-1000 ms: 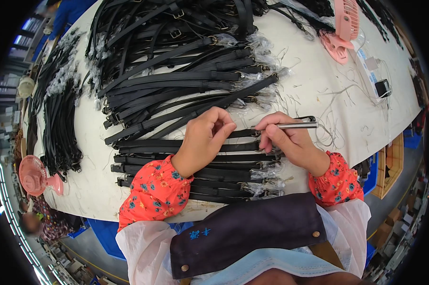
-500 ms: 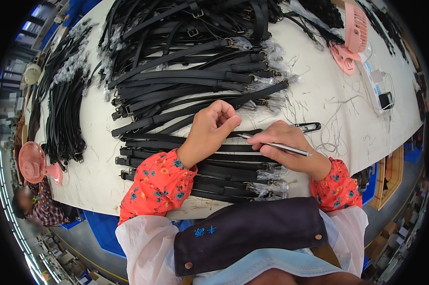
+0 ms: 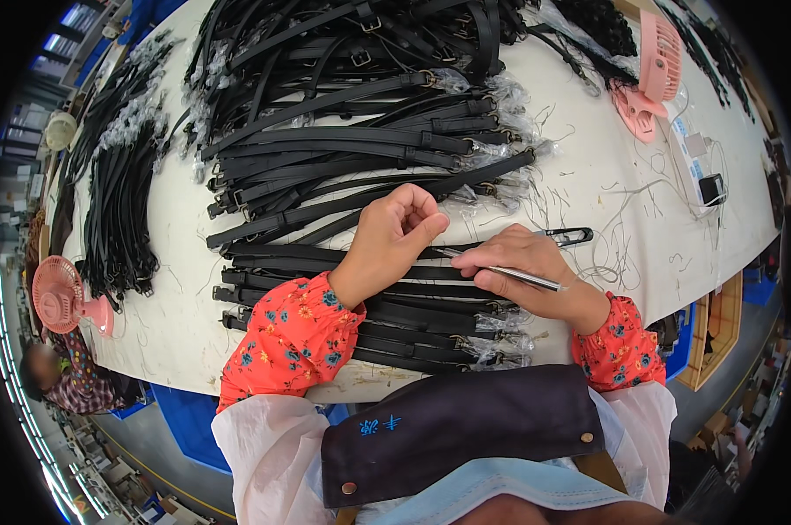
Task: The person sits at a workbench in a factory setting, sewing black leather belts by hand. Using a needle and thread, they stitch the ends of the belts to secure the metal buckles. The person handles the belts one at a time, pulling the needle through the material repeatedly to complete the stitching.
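Over the rows of black straps, my left hand is closed, thumb and forefinger pinched together. Whatever they grip is too small to make out. My right hand is closed around a slim silver pen-shaped tool, its narrow end pointing toward my left hand. A black strap runs beneath both hands. Past my right knuckles a black slotted loop sticks out; whether my hand holds it or it lies behind is hidden. More straps with buckles and clear plastic wrap lie nearer to me.
A big heap of black straps covers the table's far middle, with another bundle at left. Pink fans stand at left and far right. A white power strip and loose threads lie right. Someone sits at far left.
The silver tool has tilted slightly in my right hand. My left hand stays nearly still, and the whole view has shifted a little.
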